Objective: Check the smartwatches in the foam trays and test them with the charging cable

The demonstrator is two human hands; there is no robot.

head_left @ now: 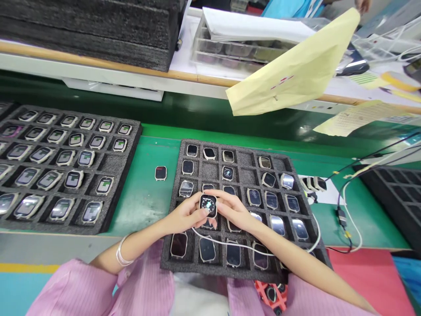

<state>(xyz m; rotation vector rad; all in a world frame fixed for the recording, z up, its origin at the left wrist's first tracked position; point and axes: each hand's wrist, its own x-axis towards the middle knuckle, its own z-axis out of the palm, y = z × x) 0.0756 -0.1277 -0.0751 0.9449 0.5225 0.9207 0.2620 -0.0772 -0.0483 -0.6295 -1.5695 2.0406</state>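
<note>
A square smartwatch (208,204) without a strap, its screen lit with a round dial, is held between my two hands above the foam tray. My left hand (186,214) grips its left side, with the thumb at the lower edge of the screen. The fingers of my right hand (234,211) close on its right and upper edges. A white cable (226,242) comes out from below my hands and loops off to the right; its near end is hidden. Beneath lies the black foam tray (246,160), with watch cases in most of its pockets.
A second foam tray (110,164) of watches lies at left. A single watch (161,173) rests on the green mat (144,193) between the trays. Several watch cases (314,183) and a cable connector (341,217) are at right. Yellow paper (292,72) hangs from the shelf.
</note>
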